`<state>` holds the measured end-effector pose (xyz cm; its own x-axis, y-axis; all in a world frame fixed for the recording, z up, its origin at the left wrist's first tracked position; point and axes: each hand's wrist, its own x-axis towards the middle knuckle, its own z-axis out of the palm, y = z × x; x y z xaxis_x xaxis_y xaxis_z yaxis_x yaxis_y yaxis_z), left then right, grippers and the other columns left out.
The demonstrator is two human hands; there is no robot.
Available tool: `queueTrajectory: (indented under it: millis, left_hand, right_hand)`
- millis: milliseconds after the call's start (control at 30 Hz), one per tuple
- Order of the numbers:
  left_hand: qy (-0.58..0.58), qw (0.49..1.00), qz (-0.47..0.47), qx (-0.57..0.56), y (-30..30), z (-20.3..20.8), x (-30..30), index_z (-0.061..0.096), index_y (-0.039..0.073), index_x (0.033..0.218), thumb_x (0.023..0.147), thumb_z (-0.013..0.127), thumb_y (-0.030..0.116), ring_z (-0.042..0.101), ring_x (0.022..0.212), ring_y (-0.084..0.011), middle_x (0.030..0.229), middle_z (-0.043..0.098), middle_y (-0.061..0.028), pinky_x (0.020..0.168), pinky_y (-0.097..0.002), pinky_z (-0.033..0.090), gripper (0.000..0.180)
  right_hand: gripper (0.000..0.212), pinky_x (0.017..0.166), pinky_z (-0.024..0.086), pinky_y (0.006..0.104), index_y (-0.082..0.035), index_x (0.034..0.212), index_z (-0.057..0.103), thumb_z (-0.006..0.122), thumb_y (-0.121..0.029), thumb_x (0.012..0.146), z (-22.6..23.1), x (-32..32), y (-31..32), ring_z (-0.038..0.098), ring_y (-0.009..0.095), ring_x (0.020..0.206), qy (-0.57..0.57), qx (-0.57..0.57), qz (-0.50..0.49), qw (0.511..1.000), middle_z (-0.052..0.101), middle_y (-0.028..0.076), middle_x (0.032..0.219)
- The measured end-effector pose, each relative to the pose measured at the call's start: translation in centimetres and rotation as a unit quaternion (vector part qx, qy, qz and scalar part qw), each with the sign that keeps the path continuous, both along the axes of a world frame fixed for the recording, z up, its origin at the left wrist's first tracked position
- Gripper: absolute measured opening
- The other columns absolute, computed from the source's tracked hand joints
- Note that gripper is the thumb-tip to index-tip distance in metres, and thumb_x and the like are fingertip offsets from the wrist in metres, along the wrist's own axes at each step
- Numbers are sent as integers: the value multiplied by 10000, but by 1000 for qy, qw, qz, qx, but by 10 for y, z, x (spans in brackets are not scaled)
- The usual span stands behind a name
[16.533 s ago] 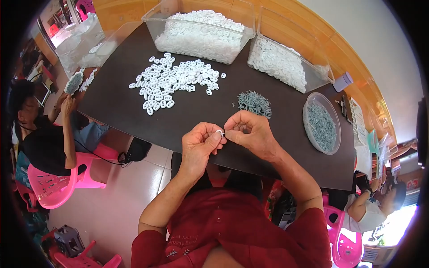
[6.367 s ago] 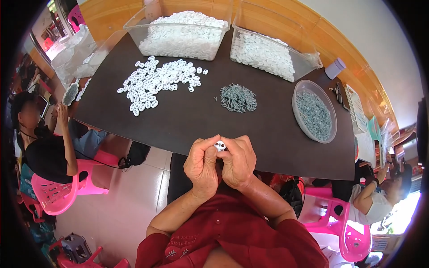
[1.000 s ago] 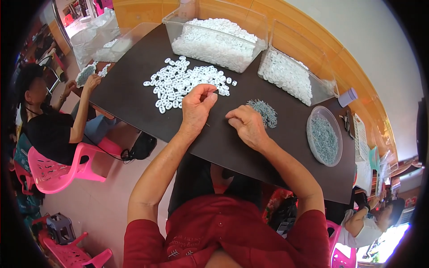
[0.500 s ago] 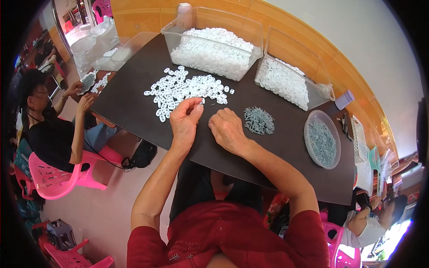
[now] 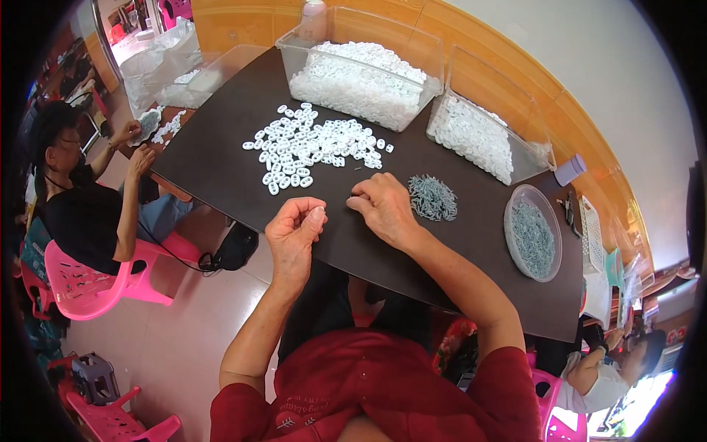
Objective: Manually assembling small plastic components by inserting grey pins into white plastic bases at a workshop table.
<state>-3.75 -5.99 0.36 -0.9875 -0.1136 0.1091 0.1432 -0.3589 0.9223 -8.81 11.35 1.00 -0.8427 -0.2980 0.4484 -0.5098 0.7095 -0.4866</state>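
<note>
My left hand (image 5: 293, 234) is just over the table's near edge, thumb and forefinger pinched on a small white piece (image 5: 324, 209) that mostly hides behind the fingertips. To its right, my right hand (image 5: 384, 210) is closed in a pinch above the dark table; what it holds, if anything, is too small to make out. Beyond the hands spreads a loose pile of white oval plastic pieces with two holes (image 5: 309, 141). A heap of small grey screws (image 5: 432, 197) lies right beside my right hand. One tiny screw-like piece (image 5: 358, 169) lies alone between the piles.
Two clear bins (image 5: 361, 70) (image 5: 471, 136) of white pieces stand along the far side. A round tub (image 5: 532, 233) of screws, a purple-capped bottle (image 5: 569, 171) and pliers (image 5: 568, 210) are at the right. Another person (image 5: 85, 191) works at the left; one more sits at lower right.
My left hand has drawn back from the white pile toward the table's near edge, and the white piece now shows at its fingertips. My right hand stays near the screws, still pinched.
</note>
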Motion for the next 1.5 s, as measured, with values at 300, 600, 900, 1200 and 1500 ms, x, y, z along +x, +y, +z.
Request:
queueTrajectory:
  millis: [300,600,900,1200,1500]
  left_hand:
    - [-48,996,-44,59,5,2,13,608,0,899,853,634,123,497,559,-69,737,600,-44,497,-193,384,134]
    - [-96,978,-130,134,17,16,30,604,-23,907,850,627,90,529,580,-96,746,606,-74,503,-217,418,129]
    - [-65,983,-148,84,34,23,40,607,-27,914,858,618,93,538,629,-86,771,614,-64,539,-198,429,133]
    - [-56,987,-144,49,37,21,44,603,-21,924,869,601,89,525,651,-73,791,605,-47,564,-183,420,124]
    - [-50,989,-138,27,32,18,44,606,-13,926,874,595,96,520,651,-62,791,607,-36,565,-175,415,121]
  right_hand:
    - [109,658,410,412,-31,670,514,609,-34,724,1,-2,-14,516,315,733,84,99,42,991,531,133,720]
    - [87,591,429,246,-8,838,591,644,-33,774,41,50,14,522,97,651,-165,-114,-4,980,569,31,736]
    - [155,642,434,212,-5,904,600,662,-5,762,60,83,19,521,60,702,-223,-222,25,949,586,6,787]
    - [169,639,440,220,-7,899,595,663,12,746,59,86,20,526,67,703,-208,-193,10,959,585,13,787]
    - [158,631,430,237,-5,867,605,668,27,726,60,84,15,512,92,690,-179,-164,26,970,555,30,776]
